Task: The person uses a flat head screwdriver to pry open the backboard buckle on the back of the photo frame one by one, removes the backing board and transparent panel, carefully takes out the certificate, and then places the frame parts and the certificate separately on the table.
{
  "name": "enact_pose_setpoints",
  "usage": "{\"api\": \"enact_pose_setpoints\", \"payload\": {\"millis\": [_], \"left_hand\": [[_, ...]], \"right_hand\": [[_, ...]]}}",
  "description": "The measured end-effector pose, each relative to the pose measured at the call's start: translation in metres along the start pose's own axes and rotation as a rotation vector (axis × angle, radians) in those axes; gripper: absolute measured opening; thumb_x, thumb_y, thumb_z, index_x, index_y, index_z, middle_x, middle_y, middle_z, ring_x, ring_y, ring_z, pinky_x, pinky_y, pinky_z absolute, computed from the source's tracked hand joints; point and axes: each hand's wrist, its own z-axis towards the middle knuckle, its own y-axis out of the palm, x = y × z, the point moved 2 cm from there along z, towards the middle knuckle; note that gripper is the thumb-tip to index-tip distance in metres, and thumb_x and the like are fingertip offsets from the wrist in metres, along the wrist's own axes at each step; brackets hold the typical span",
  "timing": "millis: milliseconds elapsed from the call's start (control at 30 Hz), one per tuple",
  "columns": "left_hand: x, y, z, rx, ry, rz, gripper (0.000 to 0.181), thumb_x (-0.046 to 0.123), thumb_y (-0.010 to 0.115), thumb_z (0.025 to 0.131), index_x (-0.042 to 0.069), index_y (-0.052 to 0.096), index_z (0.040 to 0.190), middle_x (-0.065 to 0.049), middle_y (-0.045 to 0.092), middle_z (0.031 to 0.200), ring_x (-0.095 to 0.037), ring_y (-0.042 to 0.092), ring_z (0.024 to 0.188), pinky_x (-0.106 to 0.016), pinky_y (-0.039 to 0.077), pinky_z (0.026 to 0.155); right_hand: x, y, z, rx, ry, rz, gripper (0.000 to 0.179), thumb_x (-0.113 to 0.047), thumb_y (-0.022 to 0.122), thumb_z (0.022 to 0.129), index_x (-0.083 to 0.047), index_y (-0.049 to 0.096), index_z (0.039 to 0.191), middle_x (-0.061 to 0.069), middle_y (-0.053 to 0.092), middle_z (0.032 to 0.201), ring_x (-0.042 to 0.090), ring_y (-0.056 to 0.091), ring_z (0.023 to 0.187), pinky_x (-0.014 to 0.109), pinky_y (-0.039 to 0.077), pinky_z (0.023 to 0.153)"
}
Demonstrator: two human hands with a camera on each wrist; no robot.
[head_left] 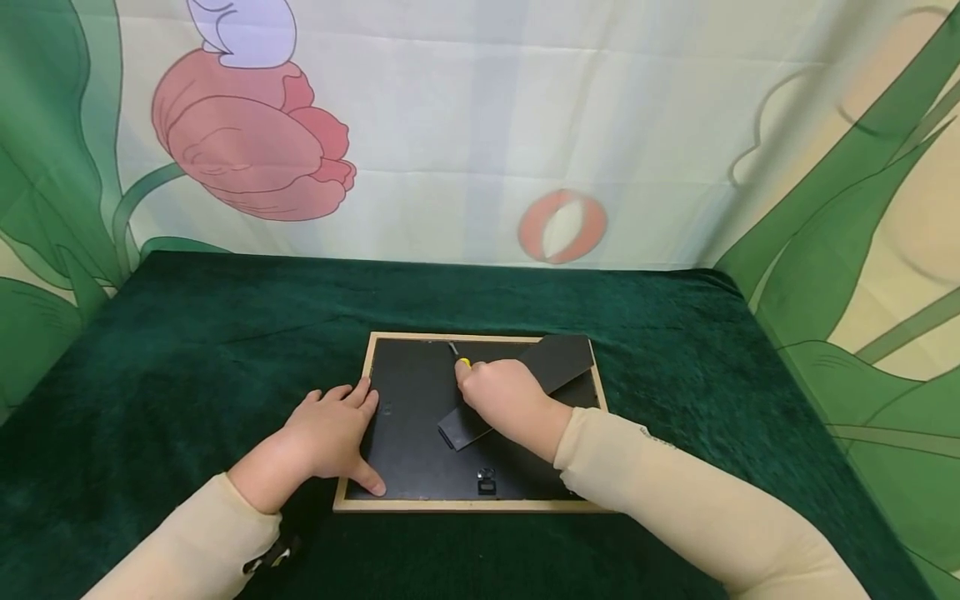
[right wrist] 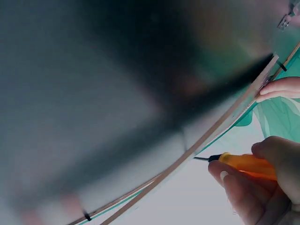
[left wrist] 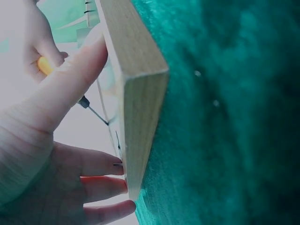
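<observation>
A picture frame (head_left: pixel 420 450) with a pale wooden border and black backing lies face down on the green cloth. My right hand (head_left: pixel 510 396) grips a small screwdriver (right wrist: pixel 248 165) by its yellow-orange handle. Its thin shaft reaches the far inner edge of the frame, tip right at the border. On the left side, my left hand (head_left: pixel 330 429) rests with fingers spread along the wooden edge and thumb on the backing near the front corner. In the left wrist view, the fingertips touch the wooden border (left wrist: pixel 140 93).
A black stand leg (head_left: pixel 566 360) lies diagonally across the backing, partly under the right hand. A small dark metal hanger (head_left: pixel 487 482) sits near the front edge. Dark tabs (right wrist: pixel 87 215) stick up along the border. Behind the green-covered table (head_left: pixel 225 350) hangs a printed curtain (head_left: pixel 450 150).
</observation>
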Motion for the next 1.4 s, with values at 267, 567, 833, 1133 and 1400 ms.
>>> {"api": "enact_pose_setpoints", "payload": {"millis": [267,567,833,1133,1400], "left_hand": [[0.001,-0.002,0.0,-0.006,-0.009,0.002,0.118,0.063,0.08,0.05,-0.003,0.039,0.139,-0.023,0.028,0.147,-0.043,0.03,0.13,-0.063,0.023,0.101],[0.001,0.0,0.002,-0.006,-0.001,0.006,0.118,0.062,0.081,0.05,-0.002,0.039,0.139,-0.023,0.028,0.147,-0.043,0.031,0.129,-0.063,0.024,0.101],[-0.001,0.001,0.002,-0.014,0.003,-0.011,0.119,0.063,0.08,0.05,-0.002,0.037,0.14,-0.023,0.027,0.148,-0.043,0.03,0.13,-0.063,0.023,0.101],[0.0,0.0,-0.001,-0.012,0.008,-0.015,0.117,0.062,0.08,0.052,-0.002,0.038,0.14,-0.024,0.026,0.147,-0.043,0.03,0.13,-0.063,0.023,0.101],[0.001,0.0,-0.002,-0.005,0.012,-0.007,0.117,0.062,0.08,0.052,-0.003,0.038,0.139,-0.024,0.027,0.147,-0.043,0.031,0.129,-0.064,0.023,0.101]], "right_hand": [[0.002,0.003,-0.001,0.033,-0.008,0.029,0.012,-0.014,0.066,0.087,-0.004,0.067,0.093,0.003,0.062,0.064,0.006,0.048,0.047,0.019,0.041,0.039],[0.004,0.003,-0.001,0.019,0.002,0.055,0.014,-0.016,0.064,0.089,-0.004,0.067,0.095,0.002,0.06,0.064,0.007,0.048,0.047,0.019,0.038,0.038],[0.014,-0.002,0.011,0.027,0.045,0.171,0.015,-0.016,0.061,0.09,-0.007,0.063,0.079,0.002,0.055,0.056,0.01,0.053,0.048,0.023,0.045,0.043],[0.046,-0.007,0.026,-0.171,0.17,0.45,0.015,-0.017,0.058,0.093,-0.008,0.069,0.097,0.002,0.065,0.079,0.013,0.058,0.065,0.025,0.048,0.061],[0.064,-0.01,0.04,-0.253,0.259,0.626,0.023,-0.018,0.054,0.096,-0.006,0.068,0.109,0.005,0.068,0.09,0.013,0.063,0.074,0.03,0.051,0.074]]}}
